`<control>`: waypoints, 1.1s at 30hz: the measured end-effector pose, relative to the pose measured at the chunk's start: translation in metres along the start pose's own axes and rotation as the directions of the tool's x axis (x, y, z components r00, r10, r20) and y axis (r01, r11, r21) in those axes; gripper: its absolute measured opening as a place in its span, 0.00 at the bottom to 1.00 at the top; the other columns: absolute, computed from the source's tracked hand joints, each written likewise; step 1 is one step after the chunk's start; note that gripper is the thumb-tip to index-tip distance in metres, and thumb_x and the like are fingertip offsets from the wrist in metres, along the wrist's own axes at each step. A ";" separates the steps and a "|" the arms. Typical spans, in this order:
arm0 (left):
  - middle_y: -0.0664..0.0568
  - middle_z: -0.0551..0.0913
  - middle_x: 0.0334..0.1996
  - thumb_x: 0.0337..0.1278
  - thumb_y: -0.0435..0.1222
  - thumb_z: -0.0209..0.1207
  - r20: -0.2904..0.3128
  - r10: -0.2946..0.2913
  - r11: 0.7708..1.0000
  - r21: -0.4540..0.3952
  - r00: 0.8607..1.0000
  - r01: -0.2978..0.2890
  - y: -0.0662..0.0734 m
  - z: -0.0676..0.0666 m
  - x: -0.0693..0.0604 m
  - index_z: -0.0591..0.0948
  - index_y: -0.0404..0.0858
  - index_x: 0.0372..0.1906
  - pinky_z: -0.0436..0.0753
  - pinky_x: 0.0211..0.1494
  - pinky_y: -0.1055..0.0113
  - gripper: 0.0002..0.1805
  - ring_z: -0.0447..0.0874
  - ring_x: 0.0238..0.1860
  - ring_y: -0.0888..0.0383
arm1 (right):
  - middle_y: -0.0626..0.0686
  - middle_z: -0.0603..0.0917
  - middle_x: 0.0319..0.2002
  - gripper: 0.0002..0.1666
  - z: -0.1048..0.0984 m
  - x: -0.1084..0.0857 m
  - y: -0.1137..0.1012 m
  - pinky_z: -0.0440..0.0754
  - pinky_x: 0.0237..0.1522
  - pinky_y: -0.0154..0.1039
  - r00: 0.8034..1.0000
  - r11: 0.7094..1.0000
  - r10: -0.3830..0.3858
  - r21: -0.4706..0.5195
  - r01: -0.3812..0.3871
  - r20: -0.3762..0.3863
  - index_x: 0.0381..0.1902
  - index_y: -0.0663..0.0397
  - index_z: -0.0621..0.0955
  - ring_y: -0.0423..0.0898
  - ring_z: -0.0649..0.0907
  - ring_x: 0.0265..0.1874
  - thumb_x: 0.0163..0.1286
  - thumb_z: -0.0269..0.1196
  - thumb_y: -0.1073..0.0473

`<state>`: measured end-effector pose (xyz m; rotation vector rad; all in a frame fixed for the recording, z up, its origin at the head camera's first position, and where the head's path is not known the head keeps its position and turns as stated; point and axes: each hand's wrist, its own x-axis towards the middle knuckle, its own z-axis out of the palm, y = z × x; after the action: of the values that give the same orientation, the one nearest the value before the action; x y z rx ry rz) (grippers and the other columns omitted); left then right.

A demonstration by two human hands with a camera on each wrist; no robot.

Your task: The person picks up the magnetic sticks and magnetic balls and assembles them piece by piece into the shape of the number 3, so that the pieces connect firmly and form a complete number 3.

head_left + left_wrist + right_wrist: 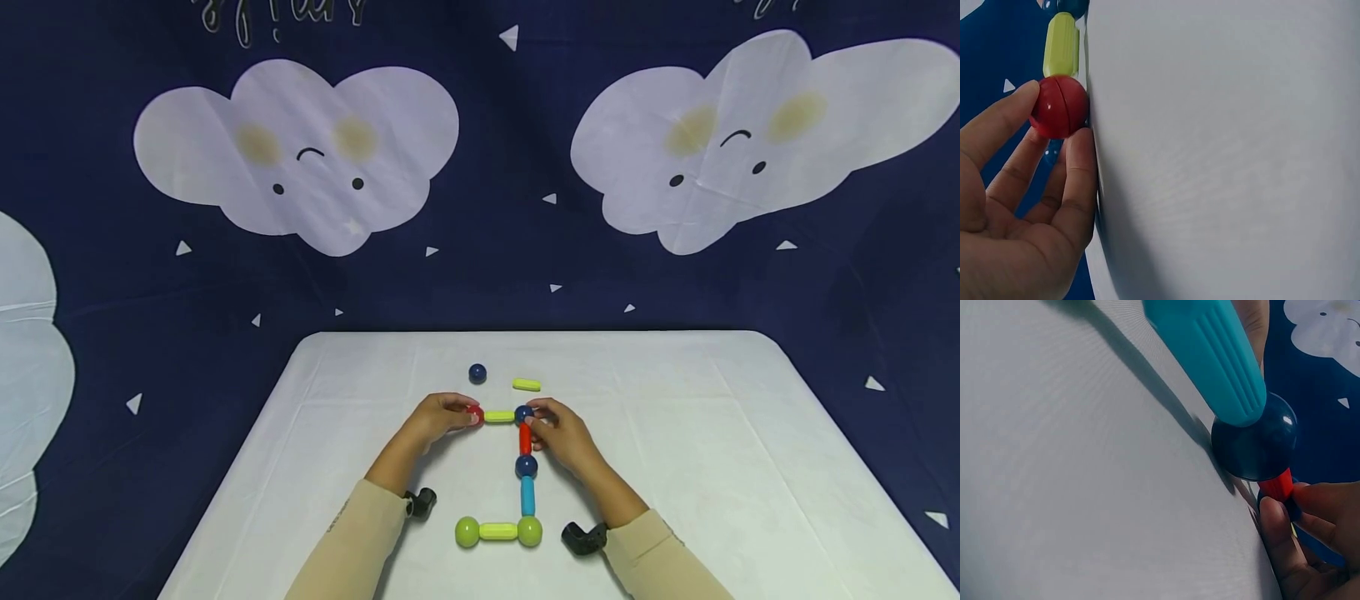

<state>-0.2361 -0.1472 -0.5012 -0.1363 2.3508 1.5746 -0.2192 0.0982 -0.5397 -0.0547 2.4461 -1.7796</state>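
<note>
My left hand [438,418] pinches a red ball [1059,107] between thumb and fingers. A yellow-green rod [498,416] joins that ball to a dark blue ball [523,412], which my right hand [568,437] pinches at the upper right corner. Downward from this corner run a red rod [525,439], a second dark blue ball [527,466] and a light blue rod [528,497]. These end at a green ball [529,532]. Another yellow-green rod [498,532] links it to a green ball [467,532] on the left. The chain lies on the white table, its left side unconnected.
Beyond my hands, a loose dark blue ball [477,373] and a loose yellow-green rod [527,384] lie on the white table [675,467]. A dark blue cloth [510,275] with clouds hangs behind the table's far edge. Each wrist carries a small black device.
</note>
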 end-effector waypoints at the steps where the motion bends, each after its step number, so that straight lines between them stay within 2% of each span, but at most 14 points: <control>1: 0.50 0.87 0.43 0.53 0.36 0.73 -0.003 0.002 1.000 0.002 1.000 -0.002 0.000 0.000 0.000 0.88 0.42 0.48 0.79 0.52 0.63 0.16 0.81 0.45 0.56 | 0.60 0.82 0.49 0.19 0.000 0.000 0.000 0.87 0.29 0.36 1.000 1.000 -0.001 0.001 0.001 0.000 0.58 0.54 0.81 0.42 0.85 0.26 0.71 0.64 0.62; 7: 0.49 0.88 0.48 0.55 0.34 0.70 -0.008 0.005 1.000 -0.016 1.000 -0.005 -0.002 0.002 -0.001 0.87 0.43 0.51 0.79 0.59 0.57 0.16 0.83 0.50 0.54 | 0.60 0.83 0.48 0.19 -0.001 0.000 0.000 0.86 0.29 0.35 1.000 1.000 -0.008 -0.003 0.008 -0.003 0.58 0.54 0.81 0.42 0.85 0.25 0.70 0.65 0.63; 16: 0.48 0.87 0.47 0.55 0.33 0.70 -0.004 0.008 0.999 -0.048 1.000 -0.009 -0.004 0.001 -0.001 0.87 0.40 0.51 0.83 0.51 0.66 0.16 0.83 0.46 0.57 | 0.60 0.83 0.47 0.19 0.000 -0.001 -0.001 0.86 0.29 0.35 1.000 1.000 -0.015 0.004 0.015 0.001 0.58 0.54 0.82 0.42 0.84 0.25 0.70 0.65 0.63; 25: 0.47 0.87 0.45 0.54 0.33 0.72 -0.002 0.018 0.999 -0.032 1.000 -0.018 -0.003 0.000 -0.001 0.87 0.40 0.49 0.83 0.47 0.67 0.16 0.82 0.45 0.56 | 0.59 0.83 0.47 0.18 0.000 -0.001 0.001 0.86 0.30 0.35 1.000 1.000 -0.018 -0.018 0.018 0.000 0.58 0.53 0.82 0.42 0.84 0.24 0.71 0.65 0.62; 33: 0.48 0.87 0.42 0.54 0.32 0.71 0.028 0.009 0.999 -0.046 1.000 -0.008 -0.002 -0.001 0.000 0.86 0.39 0.50 0.84 0.42 0.66 0.17 0.83 0.40 0.58 | 0.59 0.83 0.48 0.18 0.000 -0.001 0.000 0.86 0.30 0.35 1.000 1.000 -0.017 -0.020 0.017 -0.001 0.58 0.53 0.82 0.42 0.85 0.25 0.71 0.65 0.62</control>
<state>-0.2364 -0.1492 -0.5025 -0.1139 2.2980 1.6241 -0.2183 0.0982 -0.5397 -0.0762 2.4724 -1.7623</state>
